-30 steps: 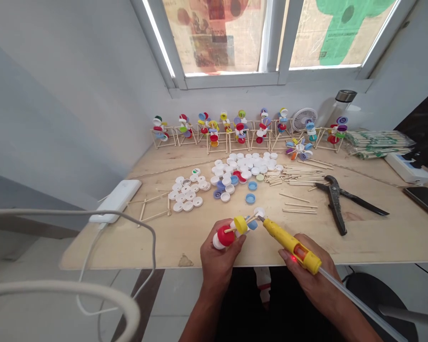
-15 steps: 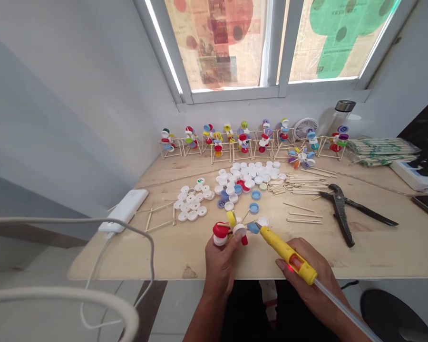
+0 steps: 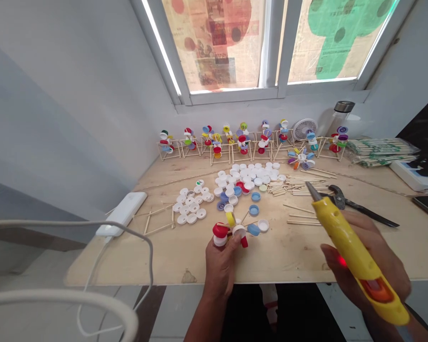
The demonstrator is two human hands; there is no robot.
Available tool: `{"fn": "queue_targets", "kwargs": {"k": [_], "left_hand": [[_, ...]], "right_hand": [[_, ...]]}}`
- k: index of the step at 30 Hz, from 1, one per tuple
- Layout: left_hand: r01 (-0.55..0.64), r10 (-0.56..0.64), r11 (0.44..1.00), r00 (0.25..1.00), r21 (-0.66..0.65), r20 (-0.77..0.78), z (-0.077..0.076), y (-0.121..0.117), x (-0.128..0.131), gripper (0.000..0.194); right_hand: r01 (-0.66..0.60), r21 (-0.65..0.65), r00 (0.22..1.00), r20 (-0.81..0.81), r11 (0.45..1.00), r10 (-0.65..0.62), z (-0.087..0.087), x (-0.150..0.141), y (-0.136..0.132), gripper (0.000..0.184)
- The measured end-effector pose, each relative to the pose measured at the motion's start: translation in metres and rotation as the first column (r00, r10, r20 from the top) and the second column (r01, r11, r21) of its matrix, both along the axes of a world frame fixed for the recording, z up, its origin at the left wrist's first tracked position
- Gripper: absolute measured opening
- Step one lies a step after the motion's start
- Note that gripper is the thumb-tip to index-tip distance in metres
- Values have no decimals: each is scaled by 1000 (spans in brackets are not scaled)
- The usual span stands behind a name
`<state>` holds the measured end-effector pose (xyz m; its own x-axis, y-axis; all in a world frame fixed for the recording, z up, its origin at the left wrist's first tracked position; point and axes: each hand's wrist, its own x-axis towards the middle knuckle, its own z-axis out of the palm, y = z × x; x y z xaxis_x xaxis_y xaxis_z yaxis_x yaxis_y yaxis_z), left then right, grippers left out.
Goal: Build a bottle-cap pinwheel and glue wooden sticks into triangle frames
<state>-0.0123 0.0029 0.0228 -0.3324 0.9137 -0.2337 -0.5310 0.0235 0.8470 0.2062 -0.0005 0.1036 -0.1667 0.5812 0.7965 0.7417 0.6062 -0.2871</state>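
Left hand [image 3: 219,268] pinches bottle-cap wheel [image 3: 237,229]; right hand [image 3: 385,249] grips yellow glue gun [image 3: 352,254]. Best hold wheel steady; any fresh glue too small to tell.

Looks fwd & down fr. wearer's head, nr. L hand [image 3: 219,268] & R hand [image 3: 385,254], across tabletop [image 3: 157,261] to window [image 3: 281,47] at top of view.

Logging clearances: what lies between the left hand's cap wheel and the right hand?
In the head view, one white cap shows beside the cap wheel, then bare tabletop up to the right hand.
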Motion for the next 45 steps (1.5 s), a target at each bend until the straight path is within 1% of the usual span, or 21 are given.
{"fn": "queue_targets", "kwargs": {"k": [2,3,5,7,8,11,15,18,21,24,27,30,33,35,36,38,40,42,44,45], "left_hand": [[6,-6,1000,1000,5,10,-1,1,-2,29],[8,-9,1000,1000,10,18,-1,1,-3,29],[14,-15,1000,999,19,42,-1,1,-5,28],[17,-18,1000,998,18,67,-1,0,-6,27],[17,-18,1000,997,15,78,0,0,-6,28],[13,-13,1000,995,1,100,0,0,-7,29],[10,-6,1000,990,-21,141,0,1,-9,34],[18,-12,999,980,-32,200,0,1,-11,36],[35,-31,999,973,-14,231,-1,0,-13,33],[42,-40,999,970,-5,241,0,-1,-13,30],[45,-41,999,970,-11,239,-1,-1,-12,30],[52,-47,999,964,-13,260,-2,0,-12,32],[55,-51,998,957,-5,285,-3,-1,-13,33],[52,-51,999,956,3,289,-3,-1,-13,32],[52,-52,999,956,6,289,-2,-1,-13,32],[51,-52,999,957,11,286,-2,-1,-13,32],[52,-53,999,958,11,283,-1,-1,-12,33],[51,-52,999,959,10,279,-1,-1,-12,34],[47,-48,999,960,10,277,-1,-1,-11,33],[44,-46,999,960,10,277,-1,-1,-11,33]], "right_hand": [[-10,37,998,55,999,8,-9,16,2,28],[-29,40,993,114,999,24,-16,26,5,31],[-15,56,975,224,998,2,-31,48,13,29],[35,16,949,313,999,-38,-45,72,21,29],[39,17,936,350,999,-42,-50,84,24,27],[98,-21,903,422,995,-80,-59,117,29,21],[172,-47,857,500,984,-126,-67,147,36,22],[178,-103,841,533,979,-97,-72,161,43,23],[171,-177,833,552,969,-46,-76,169,48,24],[158,-208,826,563,965,-14,-76,175,52,27],[152,-246,796,604,957,29,-75,180,54,30],[173,-273,758,651,946,49,-75,187,55,32],[207,-310,739,671,928,59,-75,197,55,37],[193,-317,741,668,929,74,-72,203,54,45],[182,-306,747,661,934,71,-69,205,52,48],[167,-260,769,638,951,39,-59,201,46,47],[173,-208,806,592,963,-17,-48,184,38,44],[148,-179,860,508,973,-37,-41,152,28,40],[98,-220,917,398,970,-2,-40,110,22,35],[73,-253,933,359,965,24,-42,88,21,32]]}}
